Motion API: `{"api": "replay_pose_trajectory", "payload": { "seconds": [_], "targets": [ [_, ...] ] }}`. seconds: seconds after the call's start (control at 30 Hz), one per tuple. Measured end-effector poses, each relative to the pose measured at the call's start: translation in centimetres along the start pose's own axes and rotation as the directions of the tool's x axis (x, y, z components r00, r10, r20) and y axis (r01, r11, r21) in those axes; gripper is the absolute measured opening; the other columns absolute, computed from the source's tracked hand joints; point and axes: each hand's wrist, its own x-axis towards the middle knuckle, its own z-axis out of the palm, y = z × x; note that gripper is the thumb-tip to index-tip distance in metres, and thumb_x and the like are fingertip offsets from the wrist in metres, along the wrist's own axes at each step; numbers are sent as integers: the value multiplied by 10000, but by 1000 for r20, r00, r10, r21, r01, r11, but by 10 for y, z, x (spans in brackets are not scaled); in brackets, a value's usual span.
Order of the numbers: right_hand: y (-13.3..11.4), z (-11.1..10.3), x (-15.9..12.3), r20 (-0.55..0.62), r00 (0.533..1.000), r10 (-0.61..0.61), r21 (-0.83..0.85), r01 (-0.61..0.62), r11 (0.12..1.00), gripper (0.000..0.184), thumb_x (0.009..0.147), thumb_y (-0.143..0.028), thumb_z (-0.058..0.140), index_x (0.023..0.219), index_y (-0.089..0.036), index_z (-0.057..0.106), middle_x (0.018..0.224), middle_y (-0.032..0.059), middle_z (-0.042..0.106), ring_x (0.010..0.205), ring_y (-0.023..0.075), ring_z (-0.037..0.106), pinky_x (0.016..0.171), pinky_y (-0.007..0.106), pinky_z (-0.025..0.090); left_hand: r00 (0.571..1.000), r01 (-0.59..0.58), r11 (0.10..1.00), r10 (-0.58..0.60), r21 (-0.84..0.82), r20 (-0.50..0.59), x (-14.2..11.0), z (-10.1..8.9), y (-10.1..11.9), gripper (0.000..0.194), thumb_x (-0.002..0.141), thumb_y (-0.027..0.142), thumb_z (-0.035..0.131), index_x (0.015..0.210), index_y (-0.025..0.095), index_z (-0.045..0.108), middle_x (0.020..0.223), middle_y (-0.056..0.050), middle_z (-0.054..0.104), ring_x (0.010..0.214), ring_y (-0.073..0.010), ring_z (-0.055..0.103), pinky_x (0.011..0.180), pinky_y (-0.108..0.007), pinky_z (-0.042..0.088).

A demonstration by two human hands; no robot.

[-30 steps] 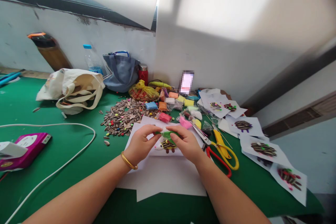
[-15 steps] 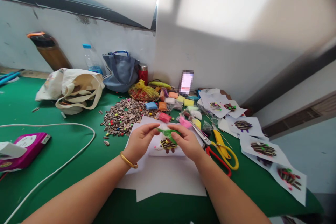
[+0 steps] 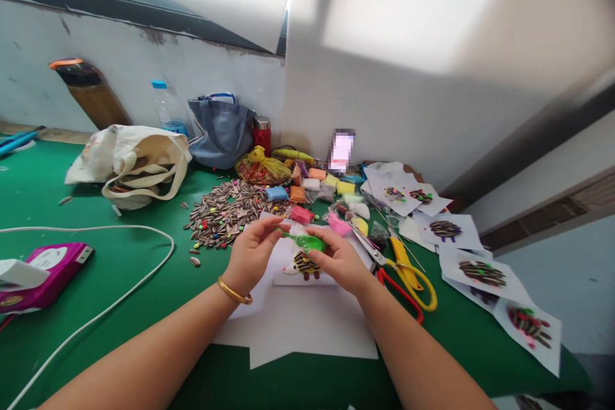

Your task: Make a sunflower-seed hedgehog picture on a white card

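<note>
My right hand (image 3: pixel 343 261) grips a lump of green modelling clay (image 3: pixel 311 243) that sits in clear plastic wrap. A thin strand of the green clay stretches left to my left hand (image 3: pixel 255 250), whose thumb and fingertips pinch its end. Below the hands lies a hedgehog picture (image 3: pixel 303 264) made of striped sunflower seeds and clay, with a pale face and brown feet. It rests on white paper sheets (image 3: pixel 298 327), partly covered by my hands and the clay.
Sunflower seeds (image 3: pixel 218 211) are heaped behind my left hand, beside wrapped clay packs (image 3: pixel 298 195). Scissors (image 3: pixel 384 262) and a yellow cutter (image 3: pixel 403 262) lie right. Finished seed pictures (image 3: pixel 483 273) line the right edge. A cloth bag (image 3: pixel 144 154) and white cable (image 3: pixel 166 262) are left.
My left hand has moved slightly left, away from the right, drawing the green clay out into a thin strand. The right hand stays nearly in place.
</note>
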Motion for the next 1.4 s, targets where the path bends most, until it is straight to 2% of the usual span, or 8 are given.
{"api": "replay_pose_trajectory", "payload": {
  "seconds": [0.33,0.43,0.57,0.67,0.77,0.97,1.23,1.4],
  "targets": [
    [1,4,-2,143,987,75,159,-98,982,484,820,-329,663,1280,-236,544,1138,79,624,605,133,654,538,291,567,999,1,1000,-1,-14,-33,0,-1,-1,259,683,307,800,861,167,672,857,-46,718,826,-173,671,795,-316,534],
    [2,1,0,93,992,85,82,-92,992,493,830,-331,644,1303,-246,534,1075,78,663,632,165,665,546,308,565,999,18,995,-22,-99,-40,0,-1,2,273,675,290,810,874,174,664,858,-31,715,831,-160,666,802,-304,530],
    [11,-10,8,-114,993,-14,-199,-9,980,488,836,-313,621,1312,-251,536,1143,81,658,897,227,668,748,364,559,994,89,971,-102,-221,-47,1,-1,3,280,684,313,809,890,174,680,857,-42,730,814,-159,668,795,-304,526],
    [21,-22,15,-222,967,-122,-500,-6,866,479,816,-294,632,1279,-211,544,1180,98,644,1031,258,611,886,428,494,972,226,922,-236,-314,6,1,0,2,335,713,369,784,967,168,696,893,-80,746,803,-168,679,784,-321,525],
    [29,-31,22,-170,954,-246,-724,48,688,357,804,-258,645,1152,-181,622,1140,116,656,1077,286,549,948,454,433,935,347,858,-347,-378,72,-1,3,3,372,718,386,777,1009,168,700,915,-96,747,805,-171,684,765,-316,526],
    [35,-33,28,-153,939,-308,-877,15,480,314,832,-247,628,1144,-224,661,1234,105,621,1148,311,461,962,477,376,914,403,814,-386,-419,129,-3,4,1,306,721,353,781,954,167,713,795,-49,719,698,-110,634,698,-250,505],
    [-1,-5,8,-55,899,-435,-589,322,741,223,926,-326,542,1069,-241,690,1001,71,658,1001,234,550,925,408,417,898,439,817,-383,-374,217,-11,13,2,342,740,393,760,986,157,728,933,-97,741,868,-179,679,842,-321,510],
    [-6,13,-1,-78,921,-381,-381,326,865,255,858,-415,654,1053,-254,690,925,55,626,944,225,556,842,393,469,900,415,884,-363,-215,242,-18,18,4,469,731,351,776,1144,179,633,860,-56,738,754,-174,684,708,-299,508]
  ]
}}
